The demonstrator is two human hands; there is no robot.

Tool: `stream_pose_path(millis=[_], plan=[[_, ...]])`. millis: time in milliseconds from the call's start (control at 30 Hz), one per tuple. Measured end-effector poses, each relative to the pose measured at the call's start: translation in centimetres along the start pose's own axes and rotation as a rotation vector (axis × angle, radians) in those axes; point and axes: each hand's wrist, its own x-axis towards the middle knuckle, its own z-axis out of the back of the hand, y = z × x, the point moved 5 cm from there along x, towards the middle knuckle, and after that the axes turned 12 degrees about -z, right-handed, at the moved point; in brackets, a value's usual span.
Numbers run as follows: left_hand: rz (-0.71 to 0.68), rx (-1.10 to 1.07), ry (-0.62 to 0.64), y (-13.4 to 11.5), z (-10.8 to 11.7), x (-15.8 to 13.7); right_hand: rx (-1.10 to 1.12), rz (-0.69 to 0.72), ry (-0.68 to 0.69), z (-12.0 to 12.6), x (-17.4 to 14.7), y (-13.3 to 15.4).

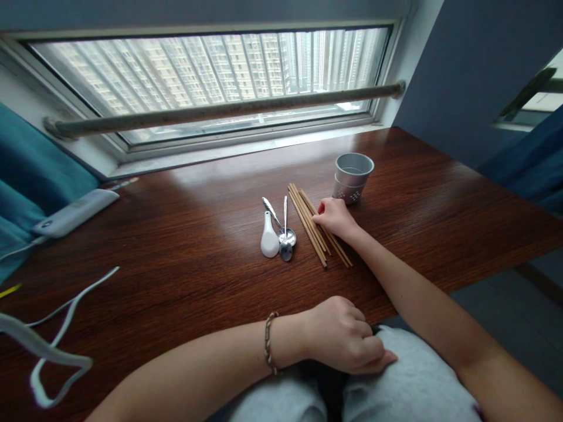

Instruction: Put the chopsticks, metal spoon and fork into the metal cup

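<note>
My right hand (336, 218) is at the bundle of wooden chopsticks (310, 228), its thumb and fingers pinched on the ones nearest it. The chopsticks lie side by side on the table, slanting toward me, with a few fanned out to the right. Just behind that hand stands a grey utensil holder (353, 176) with small holes low in its side. My left hand (345, 334), with a bracelet at the wrist, rests over my lap at the table's edge, fingers curled in with nothing visible in them. Left of the chopsticks lie a white soup spoon (270, 240) and two metal spoons (286, 251).
The brown wooden table (197, 246) runs back to a window with a metal rail (229, 108) across it. A white power strip (77, 212) lies at the far left. White cables (65, 328) loop over the near left side.
</note>
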Motion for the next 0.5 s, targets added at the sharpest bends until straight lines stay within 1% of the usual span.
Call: stream_pose_path(millis=[200, 367, 500], plan=[[0.003, 0.0, 0.024, 0.0, -0.2, -0.1, -0.122, -0.043, 0.038, 0.5, -0.5, 1.1], [0.033, -0.012, 0.09, 0.2, -0.6, -0.1, -0.193, -0.069, 0.054, 0.9, -0.8, 1.2], [0.018, 0.036, 0.053, 0.0, -0.5, -0.1, -0.225, -0.072, 0.048, 1.2, -1.0, 1.1]])
